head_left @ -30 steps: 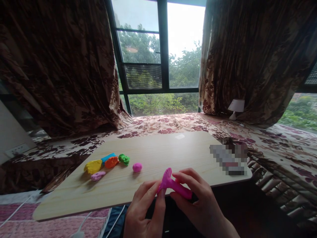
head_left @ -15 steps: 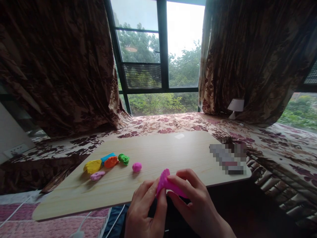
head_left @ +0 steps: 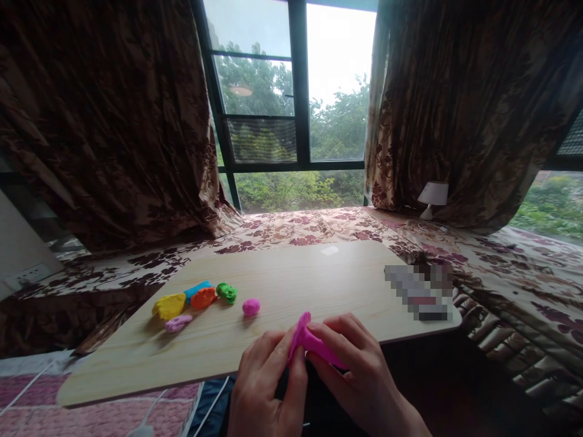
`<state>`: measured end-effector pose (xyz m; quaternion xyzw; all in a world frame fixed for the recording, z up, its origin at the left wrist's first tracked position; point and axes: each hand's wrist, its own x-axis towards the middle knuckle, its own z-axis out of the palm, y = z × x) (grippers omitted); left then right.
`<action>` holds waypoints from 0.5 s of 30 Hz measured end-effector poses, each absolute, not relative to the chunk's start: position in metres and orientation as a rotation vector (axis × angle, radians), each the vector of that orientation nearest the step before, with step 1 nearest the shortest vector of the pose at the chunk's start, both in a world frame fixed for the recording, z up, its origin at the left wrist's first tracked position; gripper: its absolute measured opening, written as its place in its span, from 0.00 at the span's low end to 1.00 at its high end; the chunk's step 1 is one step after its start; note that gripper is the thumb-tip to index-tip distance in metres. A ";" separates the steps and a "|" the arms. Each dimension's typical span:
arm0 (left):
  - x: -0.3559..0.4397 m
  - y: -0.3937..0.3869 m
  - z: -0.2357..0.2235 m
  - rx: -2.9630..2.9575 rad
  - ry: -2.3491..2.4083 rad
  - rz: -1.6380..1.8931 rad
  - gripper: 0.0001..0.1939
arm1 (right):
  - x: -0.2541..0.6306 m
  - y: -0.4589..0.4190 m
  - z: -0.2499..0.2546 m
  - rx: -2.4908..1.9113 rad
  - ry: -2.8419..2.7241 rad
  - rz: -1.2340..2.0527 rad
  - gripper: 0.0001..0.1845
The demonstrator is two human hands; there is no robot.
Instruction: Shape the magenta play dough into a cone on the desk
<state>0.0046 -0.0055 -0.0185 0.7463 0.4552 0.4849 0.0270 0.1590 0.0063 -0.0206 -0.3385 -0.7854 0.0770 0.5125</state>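
Both hands hold one magenta clay piece (head_left: 304, 335) just above the near edge of the wooden board (head_left: 291, 285). My left hand (head_left: 268, 388) pinches its flared left end between thumb and fingers. My right hand (head_left: 359, 376) wraps round its longer right part, hiding most of it. On the board's left lie a yellow clay lump (head_left: 168, 305), a blue piece (head_left: 197, 286), an orange piece (head_left: 203, 297), a green piece (head_left: 226, 292), a pale pink piece (head_left: 177, 323) and a small magenta ball (head_left: 251, 306).
A blurred-out object (head_left: 421, 291) lies at the board's right end. A small white lamp (head_left: 433, 197) stands on the floral-covered ledge by the window. Dark patterned curtains hang left and right. White cables (head_left: 155, 413) trail below the board's near edge.
Both hands have drawn slightly nearer and lower with the magenta clay. My right fingers now cover more of it, so less shows.
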 end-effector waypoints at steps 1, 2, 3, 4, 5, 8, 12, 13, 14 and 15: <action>0.005 -0.006 -0.019 2.296 1.404 1.492 0.18 | 0.160 0.006 -0.021 -0.806 -1.898 0.181 0.22; 0.005 -0.006 -0.019 2.285 1.402 1.492 0.18 | 0.160 0.006 -0.020 -0.798 -1.907 0.181 0.21; 0.006 -0.007 -0.019 2.281 1.399 1.494 0.18 | 0.161 0.006 -0.020 -0.791 -1.913 0.182 0.21; 0.007 -0.008 -0.018 2.285 1.393 1.499 0.18 | 0.161 0.006 -0.020 -0.781 -1.912 0.183 0.20; 0.007 -0.009 -0.018 2.296 1.385 1.503 0.18 | 0.161 0.005 -0.019 -0.770 -1.906 0.184 0.20; 0.006 -0.010 -0.017 2.343 1.379 1.521 0.18 | 0.159 0.005 -0.019 -0.740 -1.877 0.202 0.19; 0.001 -0.007 -0.016 2.395 1.431 1.495 0.19 | 0.160 0.007 -0.020 -0.764 -1.902 0.212 0.20; 0.001 -0.006 -0.016 2.399 1.440 1.485 0.18 | 0.160 0.007 -0.020 -0.774 -1.922 0.190 0.21; 0.000 -0.006 -0.015 2.401 1.440 1.476 0.18 | 0.161 0.008 -0.020 -0.783 -1.941 0.162 0.22; 0.000 -0.006 -0.015 2.404 1.431 1.468 0.18 | 0.162 0.008 -0.021 -0.786 -1.948 0.134 0.22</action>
